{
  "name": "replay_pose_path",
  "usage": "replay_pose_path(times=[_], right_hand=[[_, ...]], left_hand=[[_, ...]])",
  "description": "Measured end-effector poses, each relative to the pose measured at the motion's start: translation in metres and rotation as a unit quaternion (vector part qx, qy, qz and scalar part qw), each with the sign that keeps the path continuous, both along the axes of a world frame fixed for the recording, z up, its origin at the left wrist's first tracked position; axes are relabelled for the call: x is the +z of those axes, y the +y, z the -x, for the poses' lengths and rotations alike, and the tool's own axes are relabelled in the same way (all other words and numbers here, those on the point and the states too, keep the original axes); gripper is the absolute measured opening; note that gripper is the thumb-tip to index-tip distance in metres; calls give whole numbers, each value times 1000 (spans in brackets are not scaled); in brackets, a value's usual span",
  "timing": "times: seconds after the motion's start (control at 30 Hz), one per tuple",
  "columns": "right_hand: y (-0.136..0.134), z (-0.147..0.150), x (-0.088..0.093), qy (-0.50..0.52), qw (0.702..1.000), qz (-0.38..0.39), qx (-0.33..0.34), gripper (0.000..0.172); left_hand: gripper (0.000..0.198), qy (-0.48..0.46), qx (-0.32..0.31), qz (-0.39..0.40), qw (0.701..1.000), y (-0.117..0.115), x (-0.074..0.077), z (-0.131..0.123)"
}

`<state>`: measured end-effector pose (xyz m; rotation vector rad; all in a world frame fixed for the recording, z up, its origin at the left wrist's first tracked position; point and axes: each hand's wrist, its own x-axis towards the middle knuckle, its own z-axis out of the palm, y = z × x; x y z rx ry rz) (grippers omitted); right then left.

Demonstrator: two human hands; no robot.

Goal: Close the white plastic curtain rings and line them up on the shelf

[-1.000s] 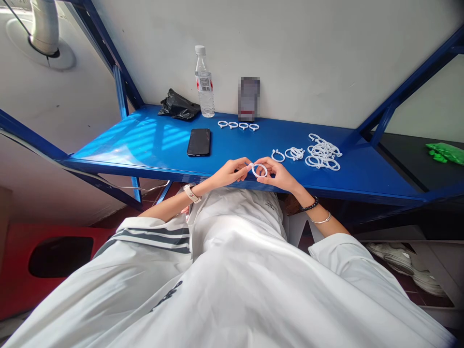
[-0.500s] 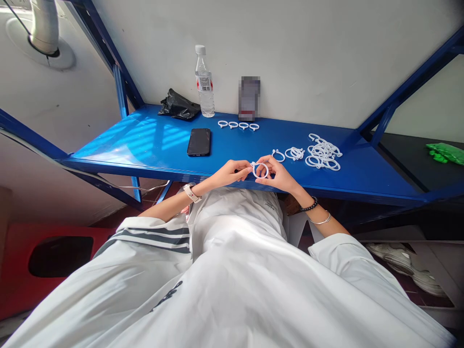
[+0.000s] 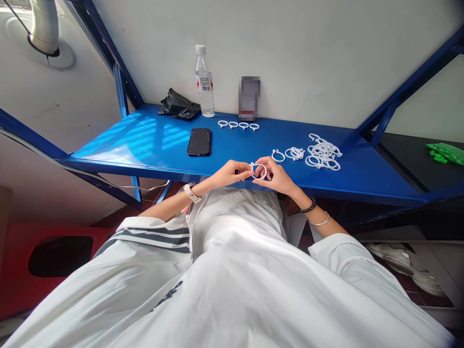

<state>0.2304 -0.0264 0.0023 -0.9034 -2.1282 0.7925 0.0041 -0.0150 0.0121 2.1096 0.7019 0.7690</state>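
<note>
Over the front edge of the blue shelf [image 3: 232, 150], my left hand [image 3: 232, 173] and my right hand [image 3: 274, 175] hold one white plastic curtain ring [image 3: 266, 170] between them. The left fingers pinch the ring's left side, near a small knob. My right thumb and fingers are closed on the hoop. Just beyond my right hand lies a single white ring [image 3: 278, 155], with a small cluster of rings [image 3: 296, 153] beside it. Farther right is a tangled pile of white rings [image 3: 324, 152]. Several rings [image 3: 233, 124] stand in a row toward the back.
A black phone [image 3: 199, 142] lies flat left of centre. Along the back are a black plastic bag [image 3: 179, 104], a water bottle [image 3: 205, 87] and a pixelated upright device [image 3: 249, 98] against the wall. Blue metal posts [image 3: 393, 104] frame the shelf; a green bag [image 3: 445, 152] lies far right.
The held ring has shifted and turned slightly between my fingers, and my right hand has edged a little left and down. Everything on the shelf stays in place.
</note>
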Motion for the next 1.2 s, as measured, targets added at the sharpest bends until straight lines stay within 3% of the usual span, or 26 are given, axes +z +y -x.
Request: replay_pose_path(times=[0.57, 0.93, 1.2], right_hand=[[-2, 1, 2, -10, 1000, -27, 7, 39], [1, -3, 3, 34, 998, 57, 4, 32], [2, -3, 8, 46, 996, 79, 20, 40]], left_hand=[[52, -15, 7, 30, 999, -2, 3, 0], [54, -29, 4, 51, 998, 0, 3, 1], [49, -29, 5, 51, 998, 0, 2, 0]])
